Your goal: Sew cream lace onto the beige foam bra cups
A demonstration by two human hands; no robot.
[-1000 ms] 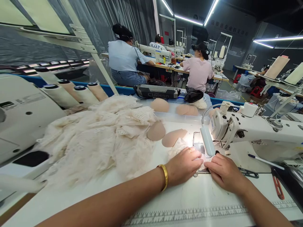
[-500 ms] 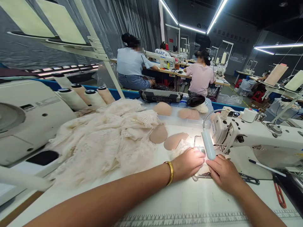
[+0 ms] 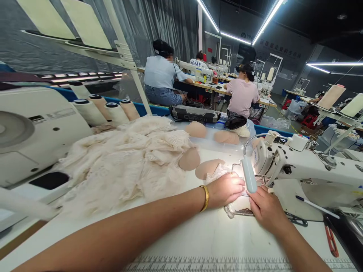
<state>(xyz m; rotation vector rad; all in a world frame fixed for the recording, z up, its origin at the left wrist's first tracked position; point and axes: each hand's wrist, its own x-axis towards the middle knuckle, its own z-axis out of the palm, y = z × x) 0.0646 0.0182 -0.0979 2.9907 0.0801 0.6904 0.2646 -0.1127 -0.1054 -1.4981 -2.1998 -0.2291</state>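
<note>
A small piece of pale lace fabric (image 3: 217,173) lies under the needle end of the white sewing machine (image 3: 309,162). My left hand (image 3: 227,189), with a gold bangle at the wrist, presses closed fingers on this lace from the left. Close by on the right, my right hand (image 3: 266,207) pinches at the lace's edge, its fingertips partly hidden behind the lamp (image 3: 248,175). The needle and presser foot are mostly covered by the lamp and hands. Beige oval cups (image 3: 190,159) lie left of the lace, beside a large heap of cream lace (image 3: 127,162).
A clear plastic bin (image 3: 207,139) with more cups stands behind. Thread cones (image 3: 89,111) are at the left. Thread snips (image 3: 331,240) and a pen (image 3: 316,206) lie right of my right hand. A ruler strip (image 3: 210,262) runs along the front edge. Co-workers (image 3: 161,77) sit beyond.
The view has shifted slightly. Both hands stay at the machine, close together; my left hand sits a little further left, and more of the lace shows beside it.
</note>
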